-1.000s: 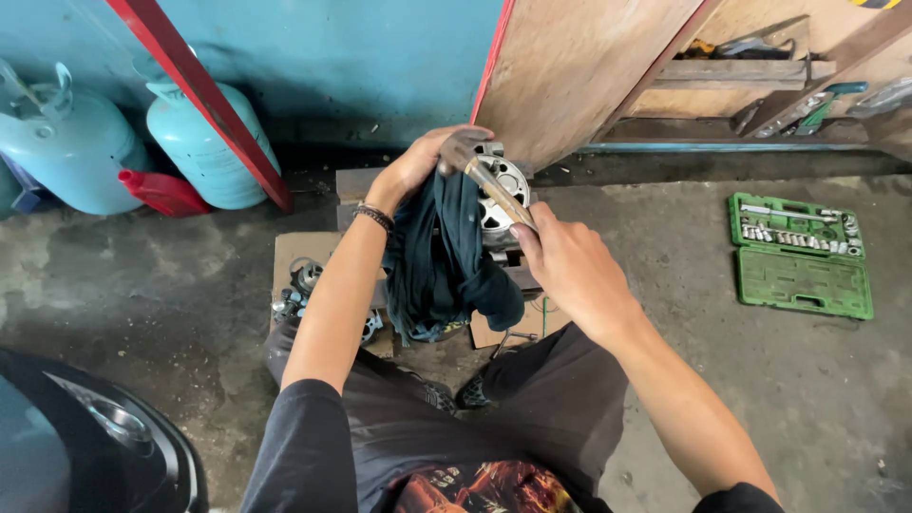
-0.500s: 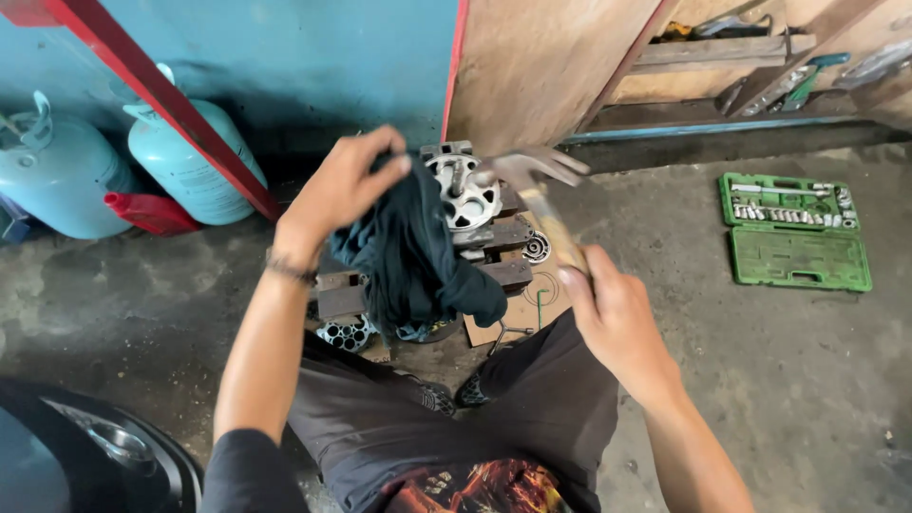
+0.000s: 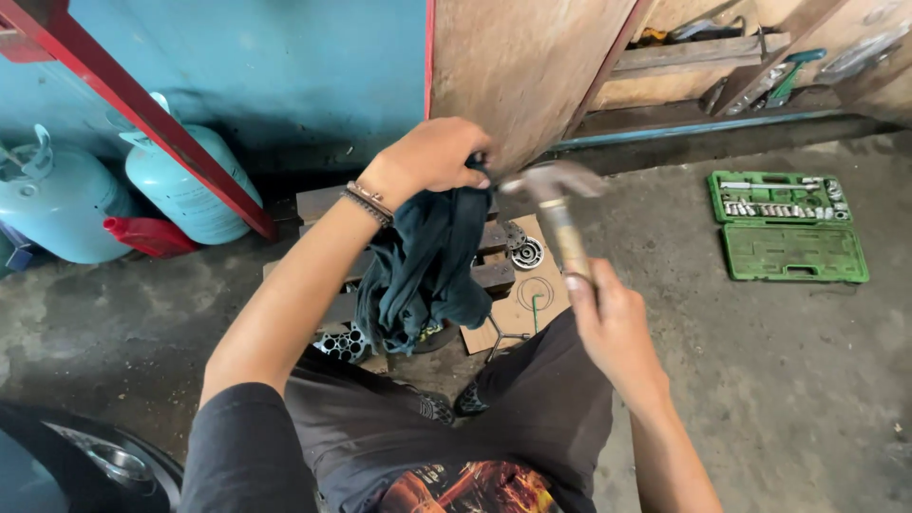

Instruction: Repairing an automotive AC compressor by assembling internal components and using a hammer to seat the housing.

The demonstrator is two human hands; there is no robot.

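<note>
2 hands raised, left hand (image 3: 432, 157) gripping rag (image 3: 427, 271), right hand (image 3: 608, 318) hammer (image 3: 556, 204)

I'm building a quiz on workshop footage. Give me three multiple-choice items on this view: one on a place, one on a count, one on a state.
1. Where does the open green plastic socket-set case lie?
A. on the concrete floor, at the right of the view
B. on the wooden shelf
C. on the person's lap

2. How many pale blue gas cylinders stand by the blue wall?
A. one
B. two
C. four

3. What is the right hand doing?
A. resting empty
B. gripping a wooden-handled steel hammer
C. holding the dark teal cloth

Answers: 1 A, it lies flat on the floor. 2 B, two stand side by side. 3 B, its grip closes on the handle; the left hand holds the cloth.
</note>
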